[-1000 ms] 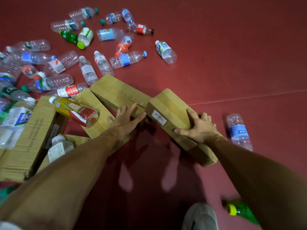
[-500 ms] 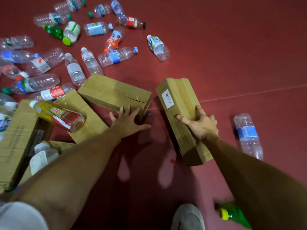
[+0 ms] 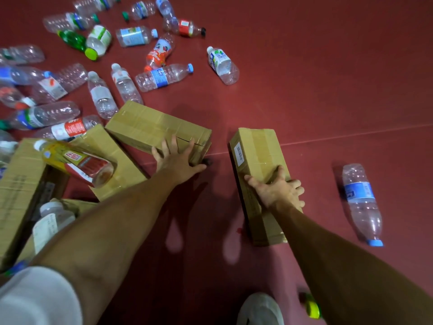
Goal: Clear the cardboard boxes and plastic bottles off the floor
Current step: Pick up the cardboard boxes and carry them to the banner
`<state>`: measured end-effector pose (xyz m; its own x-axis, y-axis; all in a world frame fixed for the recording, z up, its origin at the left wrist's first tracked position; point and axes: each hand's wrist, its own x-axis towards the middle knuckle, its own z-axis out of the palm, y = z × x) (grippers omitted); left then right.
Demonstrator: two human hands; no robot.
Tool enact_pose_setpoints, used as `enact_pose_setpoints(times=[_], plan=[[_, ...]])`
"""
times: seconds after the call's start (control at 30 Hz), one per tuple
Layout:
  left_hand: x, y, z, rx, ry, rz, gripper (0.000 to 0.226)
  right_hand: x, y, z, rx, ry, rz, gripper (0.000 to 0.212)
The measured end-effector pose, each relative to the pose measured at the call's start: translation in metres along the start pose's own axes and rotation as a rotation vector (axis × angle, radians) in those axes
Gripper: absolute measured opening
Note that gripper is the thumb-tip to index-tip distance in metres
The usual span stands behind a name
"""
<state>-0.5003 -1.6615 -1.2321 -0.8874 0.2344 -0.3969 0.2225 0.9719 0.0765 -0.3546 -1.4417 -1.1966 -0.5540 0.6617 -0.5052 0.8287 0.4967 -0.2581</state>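
Note:
Two long taped cardboard boxes lie on the red floor in front of me. My right hand (image 3: 277,191) grips the right box (image 3: 254,151), thumb on its left side and fingers curled over its right edge. My left hand (image 3: 175,158) lies flat with spread fingers on the near end of the middle box (image 3: 150,127). More boxes (image 3: 18,193) pile up at the left, with a yellow and red bottle (image 3: 77,161) lying on them. Several clear plastic bottles (image 3: 161,77) are scattered across the floor beyond.
A clear bottle with a blue cap (image 3: 362,202) lies right of the gripped box. A green bottle with a yellow cap (image 3: 311,308) shows by my right forearm. My white shoe (image 3: 260,308) is at the bottom edge. A white-labelled bottle (image 3: 50,224) rests among the left boxes.
The right box has turned and slid to the right, away from the middle box, under my right hand. My left hand has stayed on the middle box.

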Motion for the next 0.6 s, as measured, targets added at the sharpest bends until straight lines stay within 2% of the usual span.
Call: enact_pose_setpoints(times=[0.27,0.6], plan=[[0.008,0.005,0.003,-0.066,-0.028,-0.005,0.068,-0.002,0.0,0.02,-0.11,0.036,0.022,0.115],[-0.015,-0.012,0.014,0.03,-0.065,0.12,0.06,-0.009,-0.012,0.032,-0.2,0.073,0.028,0.109]])
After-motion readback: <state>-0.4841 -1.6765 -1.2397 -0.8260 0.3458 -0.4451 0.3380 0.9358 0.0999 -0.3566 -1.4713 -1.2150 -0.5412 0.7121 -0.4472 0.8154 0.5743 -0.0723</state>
